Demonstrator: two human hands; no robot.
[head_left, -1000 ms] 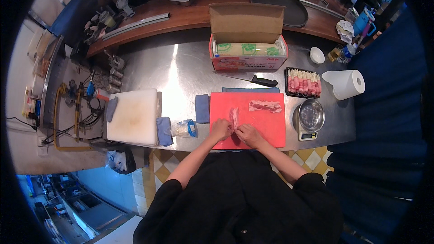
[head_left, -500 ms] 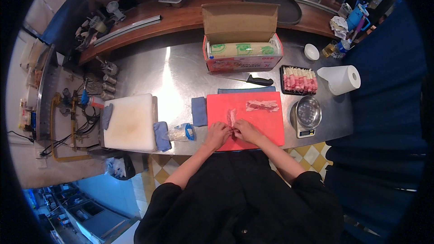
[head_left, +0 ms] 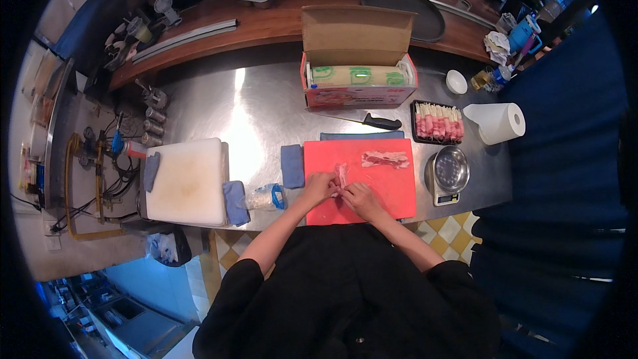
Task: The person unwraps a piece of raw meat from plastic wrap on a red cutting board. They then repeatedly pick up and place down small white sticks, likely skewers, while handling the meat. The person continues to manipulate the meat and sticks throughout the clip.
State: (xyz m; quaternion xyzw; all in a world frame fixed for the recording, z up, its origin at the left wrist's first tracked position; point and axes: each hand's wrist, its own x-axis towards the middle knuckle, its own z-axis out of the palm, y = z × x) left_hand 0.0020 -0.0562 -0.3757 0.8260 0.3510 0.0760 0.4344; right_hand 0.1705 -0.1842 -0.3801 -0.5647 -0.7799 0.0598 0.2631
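On the red cutting board point(head_left: 399, 189), a narrow strip of thin-sliced meat point(head_left: 342, 174) lies lengthwise away from me. Its near end is pinched between the fingers of my left hand point(head_left: 320, 187) and my right hand point(head_left: 359, 198), which almost meet there. Whatever is tucked under the fingertips is too small and hidden to make out. Farther right on the board lies a pile of streaky meat slices point(head_left: 385, 159). A black tray beyond the board's right corner holds rows of meat rolls point(head_left: 438, 123) with pale stalks sticking out.
A black-handled knife point(head_left: 381, 122) lies behind the board, near an open box of film point(head_left: 359, 96). A scale with a steel bowl point(head_left: 452, 169) and a paper roll point(head_left: 498, 123) stand right. Leftward are blue cloths point(head_left: 292, 166), a plastic bag point(head_left: 262, 197) and a white board point(head_left: 186, 183).
Both hands have moved slightly along the meat strip, away from me, and the right fingers sit lower beside the left. The whole view has shifted a little.
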